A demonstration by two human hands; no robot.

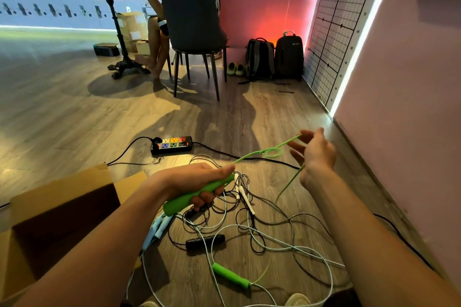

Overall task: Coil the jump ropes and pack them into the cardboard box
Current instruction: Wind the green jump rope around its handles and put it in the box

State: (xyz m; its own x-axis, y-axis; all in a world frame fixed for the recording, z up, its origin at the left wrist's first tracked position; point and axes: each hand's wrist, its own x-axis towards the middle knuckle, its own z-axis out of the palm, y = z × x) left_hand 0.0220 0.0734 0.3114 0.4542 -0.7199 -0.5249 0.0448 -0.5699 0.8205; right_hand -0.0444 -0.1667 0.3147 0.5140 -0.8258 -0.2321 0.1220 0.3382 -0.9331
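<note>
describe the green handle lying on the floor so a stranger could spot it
Start at the open cardboard box on the left; on the wood floor to its right sprawls a tangle of ropes. At its near edge, just below a black handle, lies the green handle. The other green handle is gripped in the left hand; this one lies free.

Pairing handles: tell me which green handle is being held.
The green handle in the left hand; the other green handle lies loose on the floor.
</note>
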